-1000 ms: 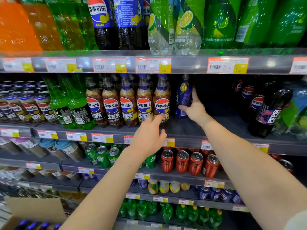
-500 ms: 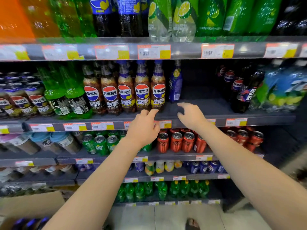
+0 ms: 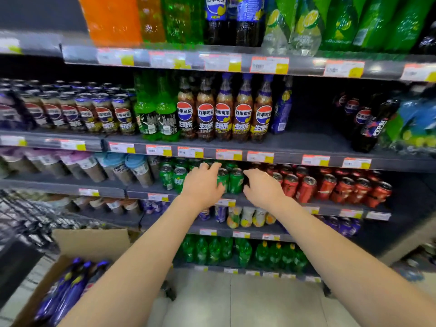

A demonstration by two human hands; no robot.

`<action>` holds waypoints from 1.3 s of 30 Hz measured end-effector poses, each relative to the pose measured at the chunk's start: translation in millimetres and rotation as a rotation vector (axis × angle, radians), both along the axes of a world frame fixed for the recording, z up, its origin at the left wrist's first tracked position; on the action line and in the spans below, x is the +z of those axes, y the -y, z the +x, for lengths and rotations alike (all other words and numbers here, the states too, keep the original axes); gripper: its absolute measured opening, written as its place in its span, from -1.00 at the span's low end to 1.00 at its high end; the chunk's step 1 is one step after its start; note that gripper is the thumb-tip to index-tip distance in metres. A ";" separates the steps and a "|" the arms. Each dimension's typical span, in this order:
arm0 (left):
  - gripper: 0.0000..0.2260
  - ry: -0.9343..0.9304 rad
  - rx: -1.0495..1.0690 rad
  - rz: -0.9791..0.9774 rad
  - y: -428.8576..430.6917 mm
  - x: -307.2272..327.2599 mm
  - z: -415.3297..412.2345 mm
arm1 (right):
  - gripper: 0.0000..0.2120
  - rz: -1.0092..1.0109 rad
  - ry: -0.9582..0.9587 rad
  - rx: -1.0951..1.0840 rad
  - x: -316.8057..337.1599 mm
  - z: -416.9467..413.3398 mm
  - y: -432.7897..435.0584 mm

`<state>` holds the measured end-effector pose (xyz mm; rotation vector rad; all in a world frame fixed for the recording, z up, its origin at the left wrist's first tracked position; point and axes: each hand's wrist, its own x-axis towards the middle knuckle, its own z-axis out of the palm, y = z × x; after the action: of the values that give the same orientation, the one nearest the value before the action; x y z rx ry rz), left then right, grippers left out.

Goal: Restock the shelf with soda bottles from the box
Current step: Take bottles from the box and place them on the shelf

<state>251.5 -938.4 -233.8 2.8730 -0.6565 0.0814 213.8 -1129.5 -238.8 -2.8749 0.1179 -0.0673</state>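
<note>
Several blue soda bottles (image 3: 70,289) lie in the cardboard box (image 3: 94,241) at lower left; full, probably heavy and slick, best gripped mid-body; left hand (image 3: 203,185) and right hand (image 3: 262,187) hover empty, fingers loosely spread, before the shelf (image 3: 306,142).

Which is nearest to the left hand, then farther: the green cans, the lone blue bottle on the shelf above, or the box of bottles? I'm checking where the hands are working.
From the left hand, head view:
1. Green cans, right beside its fingers.
2. Lone blue bottle, one shelf up, to the right.
3. Box, low at the left.
</note>
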 end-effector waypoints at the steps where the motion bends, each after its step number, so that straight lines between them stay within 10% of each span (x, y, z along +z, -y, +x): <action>1: -0.43 -0.016 0.011 0.017 -11.0 -4.3 -7.6 | -0.57 -0.010 -0.012 0.010 -1.1 -8.7 -11.3; 10: -0.45 -0.131 0.091 0.116 -126.1 -47.8 -115.6 | -0.78 0.019 -0.132 0.057 -32.8 -110.3 -110.2; 19: -0.52 -0.229 0.192 0.130 -233.1 -58.3 -192.1 | -0.52 0.105 -0.210 0.135 -71.3 -167.0 -225.3; 39: -0.55 -0.439 0.362 0.087 -559.8 -150.5 -142.9 | -0.66 0.230 -0.445 0.142 -169.9 -76.8 -545.6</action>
<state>108.6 -378.5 -384.3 2.9057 -0.0583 -0.5224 137.0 -583.9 -408.8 -2.6099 0.0036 0.5749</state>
